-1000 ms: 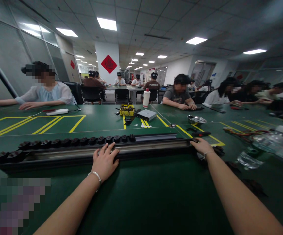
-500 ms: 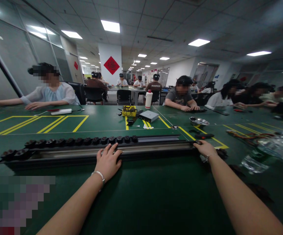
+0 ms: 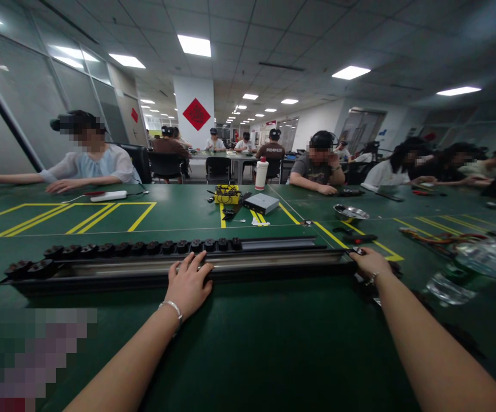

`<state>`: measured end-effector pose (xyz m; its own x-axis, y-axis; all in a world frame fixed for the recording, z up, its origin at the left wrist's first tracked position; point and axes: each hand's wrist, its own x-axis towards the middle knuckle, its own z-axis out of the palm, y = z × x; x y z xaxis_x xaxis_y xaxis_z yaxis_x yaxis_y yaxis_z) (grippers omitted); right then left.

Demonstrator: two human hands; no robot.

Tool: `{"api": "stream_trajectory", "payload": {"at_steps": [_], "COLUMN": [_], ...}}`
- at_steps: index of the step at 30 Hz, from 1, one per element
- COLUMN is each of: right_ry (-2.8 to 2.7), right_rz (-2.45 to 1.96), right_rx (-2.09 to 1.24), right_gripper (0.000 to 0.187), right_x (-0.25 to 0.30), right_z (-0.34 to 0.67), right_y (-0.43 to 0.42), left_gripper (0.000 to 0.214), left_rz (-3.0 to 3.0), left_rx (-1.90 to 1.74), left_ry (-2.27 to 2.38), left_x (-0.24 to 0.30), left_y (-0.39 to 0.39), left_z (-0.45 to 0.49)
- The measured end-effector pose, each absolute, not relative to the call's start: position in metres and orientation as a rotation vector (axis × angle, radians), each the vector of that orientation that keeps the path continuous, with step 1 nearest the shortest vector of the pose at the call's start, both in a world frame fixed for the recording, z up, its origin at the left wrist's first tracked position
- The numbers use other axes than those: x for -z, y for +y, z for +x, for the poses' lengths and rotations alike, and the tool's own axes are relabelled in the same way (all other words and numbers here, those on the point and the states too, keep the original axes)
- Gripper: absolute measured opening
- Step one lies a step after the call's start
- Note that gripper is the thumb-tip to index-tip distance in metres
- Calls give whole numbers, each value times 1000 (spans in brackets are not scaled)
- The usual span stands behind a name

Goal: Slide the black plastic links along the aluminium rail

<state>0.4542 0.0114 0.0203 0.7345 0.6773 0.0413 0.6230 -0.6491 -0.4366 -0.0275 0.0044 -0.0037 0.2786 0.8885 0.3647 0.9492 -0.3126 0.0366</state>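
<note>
A long black metal rail (image 3: 269,258) lies across the green table (image 3: 248,343) in front of me. A row of several black round parts (image 3: 136,249) sits along its far left half. My left hand (image 3: 187,284) rests flat on the rail's near edge, fingers spread. My right hand (image 3: 372,264) is at the rail's right end, fingers curled over it. A silver bracelet is on each wrist.
A metal bowl (image 3: 350,213), a black-and-red tool (image 3: 359,238), clear plastic bags (image 3: 480,257) and coloured wires (image 3: 437,236) lie to the right. A yellow box (image 3: 226,194), grey box (image 3: 262,202) and white bottle (image 3: 260,173) stand behind. Several people sit at the far edge.
My right hand has slid a little to the right along the rail's end. My view has shifted slightly. The left hand stays on the rail.
</note>
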Motion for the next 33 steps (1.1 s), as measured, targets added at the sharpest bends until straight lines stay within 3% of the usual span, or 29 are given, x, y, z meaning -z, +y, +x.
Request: {"api": "stream_trajectory", "payload": {"at_steps": [27,33], "right_ry": [-991,-1077], "right_rz": [-2583,-2547], "right_rx": [-65,69], "right_gripper": [47,56], "right_x": [-32,-46], "right_z": [471,461], "right_y": [-5,-30], "left_gripper": [34,34], "left_rz": [-2355,-2355], "left_rx": [510,527], "left_ry": [-1697,-1695], "left_x": [6,7], "left_y": [6,7], "left_z": [-28,-28]}}
